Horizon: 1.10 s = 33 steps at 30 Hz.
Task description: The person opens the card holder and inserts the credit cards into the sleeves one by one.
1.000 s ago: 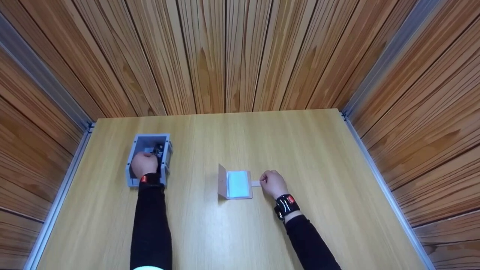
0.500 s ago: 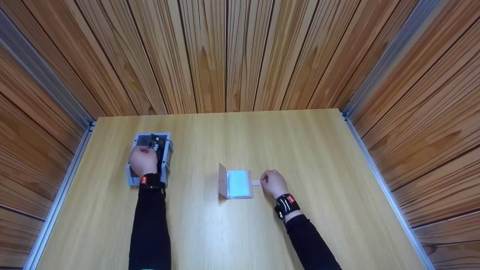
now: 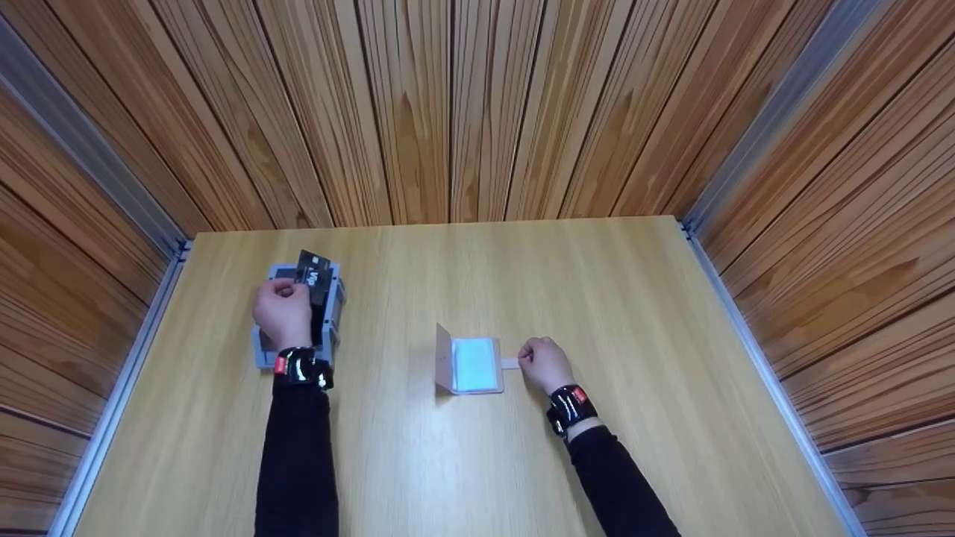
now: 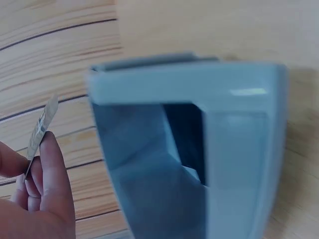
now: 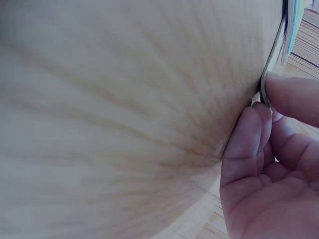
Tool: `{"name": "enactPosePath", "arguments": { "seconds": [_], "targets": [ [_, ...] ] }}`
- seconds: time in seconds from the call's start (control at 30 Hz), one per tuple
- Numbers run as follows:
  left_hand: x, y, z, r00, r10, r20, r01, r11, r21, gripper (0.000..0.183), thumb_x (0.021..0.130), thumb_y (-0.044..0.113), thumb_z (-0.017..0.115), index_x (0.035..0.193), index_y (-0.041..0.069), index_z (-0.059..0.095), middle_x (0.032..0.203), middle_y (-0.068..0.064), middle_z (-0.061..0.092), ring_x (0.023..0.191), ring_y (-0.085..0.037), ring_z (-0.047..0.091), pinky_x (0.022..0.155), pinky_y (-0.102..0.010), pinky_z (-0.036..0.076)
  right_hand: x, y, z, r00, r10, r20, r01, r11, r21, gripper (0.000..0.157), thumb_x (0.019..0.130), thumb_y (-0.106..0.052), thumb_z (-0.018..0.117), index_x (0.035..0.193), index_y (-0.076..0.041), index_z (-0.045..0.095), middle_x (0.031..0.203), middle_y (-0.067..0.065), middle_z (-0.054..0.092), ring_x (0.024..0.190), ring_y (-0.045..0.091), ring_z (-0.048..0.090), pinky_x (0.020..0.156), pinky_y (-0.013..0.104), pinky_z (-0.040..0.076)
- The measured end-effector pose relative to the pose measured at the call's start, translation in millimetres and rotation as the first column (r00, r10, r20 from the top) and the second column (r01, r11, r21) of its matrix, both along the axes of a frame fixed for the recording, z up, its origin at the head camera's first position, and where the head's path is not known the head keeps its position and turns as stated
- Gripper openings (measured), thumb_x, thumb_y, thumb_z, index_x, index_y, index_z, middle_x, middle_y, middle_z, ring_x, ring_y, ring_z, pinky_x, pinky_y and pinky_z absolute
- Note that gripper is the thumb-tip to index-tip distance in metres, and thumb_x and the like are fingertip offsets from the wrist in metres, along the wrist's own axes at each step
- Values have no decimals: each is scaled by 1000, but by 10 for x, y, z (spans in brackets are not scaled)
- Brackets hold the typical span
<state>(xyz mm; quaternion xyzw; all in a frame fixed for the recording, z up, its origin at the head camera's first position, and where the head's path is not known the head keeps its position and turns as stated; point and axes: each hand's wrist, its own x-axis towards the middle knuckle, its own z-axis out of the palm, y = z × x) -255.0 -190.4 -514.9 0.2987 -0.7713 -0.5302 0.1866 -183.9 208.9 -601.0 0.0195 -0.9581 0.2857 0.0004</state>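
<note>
My left hand [image 3: 283, 313] pinches a black card [image 3: 314, 273] with pale VIP lettering over the grey bin [image 3: 334, 339]. In the left wrist view, the thumb and fingers hold this thin card [image 4: 42, 124] by one end, beside the bin's rim [image 4: 174, 84]. At mid-table lies a card holder [image 3: 474, 365], its brown cover [image 3: 443, 362] standing up on the left and pale clear sleeves facing upward. A narrow strap [image 3: 510, 364] sticks out on its right, and my right hand [image 3: 546, 367] pinches the end. Close up, thumb and fingertips grip the strap [image 5: 273, 57].
Dark contents [image 3: 318, 313] show in the bin, partly hidden by the left hand. The wooden table [image 3: 477, 276] is bounded by plank walls [image 3: 477, 112] at the back and sides, with metal rails [image 3: 768, 380] along the side edges.
My left hand has risen from inside the bin, bringing the black card up past its far rim. The right hand and the card holder have stayed put.
</note>
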Motion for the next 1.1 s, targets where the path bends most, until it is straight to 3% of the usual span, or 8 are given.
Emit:
{"name": "enactPosePath", "arguments": {
  "seconds": [0.27,0.5,0.63,0.83,1.0,1.1],
  "targets": [
    [91,203,121,994,-15,-111,28,992,121,19,87,5,60,105,1,64,94,-6,59,82,-15,53,68,-25,44,-7,-2,10,1000,5,-13,-4,1000,18,4,83,-2,67,81,1,65,80,6,55,77,24,55,72,40,48],
    [167,412,132,987,-31,-156,62,977,202,19,85,4,60,103,0,64,94,-7,59,84,-15,53,72,-24,44,-14,2,-10,1000,-4,-4,4,1000,14,5,83,-1,69,81,-3,65,81,6,55,77,24,55,72,40,48],
    [216,536,116,981,-52,-189,97,967,237,20,85,1,60,105,-2,64,94,-9,59,84,-17,54,72,-25,50,-12,3,-7,1000,-5,0,5,1000,12,5,83,-2,69,81,-2,64,81,6,55,78,24,55,72,40,48],
    [280,706,90,971,-82,-225,163,915,368,21,86,-4,58,107,-5,61,94,-11,55,85,-19,53,75,-34,58,-10,-1,2,999,-28,23,28,999,-21,4,83,-1,69,83,-1,65,83,6,56,79,24,55,73,40,48],
    [356,840,60,962,-94,-258,206,867,454,18,87,-7,57,105,-8,60,93,-13,52,84,-19,53,74,-31,58,9,-5,7,999,-38,20,39,998,-52,7,83,-3,71,83,-4,64,80,5,53,76,22,52,69,38,45],
    [413,918,54,960,-106,-258,219,857,465,17,87,-6,56,104,-7,59,93,-12,51,84,-19,53,71,-28,58,14,-7,3,999,-46,27,48,996,-71,9,82,-5,72,83,-4,64,79,4,51,75,21,50,68,37,43]
  ]
}}
